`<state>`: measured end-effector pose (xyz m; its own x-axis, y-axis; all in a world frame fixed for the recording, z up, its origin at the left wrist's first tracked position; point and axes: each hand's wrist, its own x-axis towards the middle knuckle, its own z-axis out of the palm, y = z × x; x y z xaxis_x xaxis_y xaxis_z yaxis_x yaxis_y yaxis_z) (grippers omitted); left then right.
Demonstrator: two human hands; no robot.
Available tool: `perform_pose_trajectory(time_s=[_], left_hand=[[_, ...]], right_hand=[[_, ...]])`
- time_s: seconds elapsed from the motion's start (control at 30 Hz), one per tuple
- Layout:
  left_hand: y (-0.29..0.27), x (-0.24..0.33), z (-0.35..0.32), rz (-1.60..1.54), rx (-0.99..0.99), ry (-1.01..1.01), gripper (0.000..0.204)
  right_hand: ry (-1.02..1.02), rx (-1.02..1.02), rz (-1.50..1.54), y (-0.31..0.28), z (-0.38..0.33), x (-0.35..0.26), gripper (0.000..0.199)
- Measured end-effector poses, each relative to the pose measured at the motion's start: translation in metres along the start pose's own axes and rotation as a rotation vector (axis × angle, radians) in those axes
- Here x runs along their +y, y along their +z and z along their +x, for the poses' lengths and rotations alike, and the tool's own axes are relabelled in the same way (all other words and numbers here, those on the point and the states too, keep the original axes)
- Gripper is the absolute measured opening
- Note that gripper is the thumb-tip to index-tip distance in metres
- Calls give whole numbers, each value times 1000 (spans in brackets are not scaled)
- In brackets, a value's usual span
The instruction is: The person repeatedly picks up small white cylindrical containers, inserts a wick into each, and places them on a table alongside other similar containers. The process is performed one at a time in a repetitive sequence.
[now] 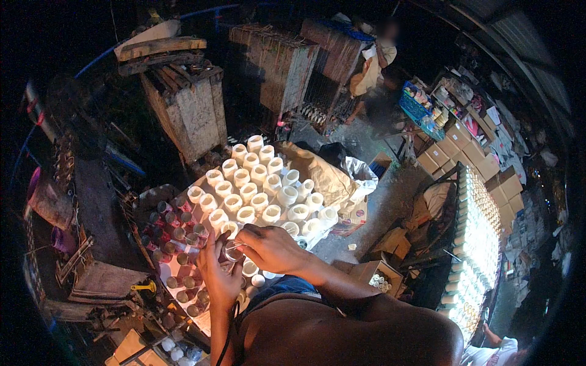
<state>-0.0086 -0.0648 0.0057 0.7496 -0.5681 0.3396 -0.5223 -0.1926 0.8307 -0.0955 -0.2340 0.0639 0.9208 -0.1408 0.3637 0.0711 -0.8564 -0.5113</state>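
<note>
My left hand (218, 271) and my right hand (273, 249) meet over the near part of a table. Between them they hold a small clear glass cup (232, 252), its rim facing up. The fingers of my right hand pinch at its rim; whether they also hold something thin inside cannot be made out. Just beyond my hands stand several rows of white open-necked jars (248, 190). To the left of my left hand are several small empty-looking glass cups (179, 233) on a reddish-lit surface. A few pale round pieces (258, 280) sit beside my right wrist.
Brown paper (312, 163) lies at the table's far right. Tall worn wooden boxes (189, 110) stand behind. A bright rack (473, 244) of pale cylinders and an open carton (379, 273) are at right. Another person (369, 70) is at the back; a person's hand (490, 335) shows lower right.
</note>
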Motion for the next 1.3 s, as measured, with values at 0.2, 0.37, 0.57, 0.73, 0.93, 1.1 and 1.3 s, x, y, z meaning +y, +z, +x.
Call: perform_pose_trajectory(time_s=[0.2,0.37,0.57,0.73,0.93,1.1,1.3], left_hand=[[-4,8,4,94,-8,10,96],[-1,1,3,44,26,25,87],[-2,-2,5,122,44,85,67],[-3,-9,1,109,38,56,60],[-6,8,-1,89,11,-6,57],[0,-11,-8,86,50,69,57],[-10,-13,-10,137,19,114,43]], right_hand=[[5,-24,25,10,-1,2,21],[92,-51,-58,3,1,0,20],[38,-91,118,7,2,4,17],[22,-97,178,4,3,1,17],[87,-39,118,3,2,0,23],[18,-82,108,4,2,-5,21],[-34,-81,180,11,-1,-1,17]])
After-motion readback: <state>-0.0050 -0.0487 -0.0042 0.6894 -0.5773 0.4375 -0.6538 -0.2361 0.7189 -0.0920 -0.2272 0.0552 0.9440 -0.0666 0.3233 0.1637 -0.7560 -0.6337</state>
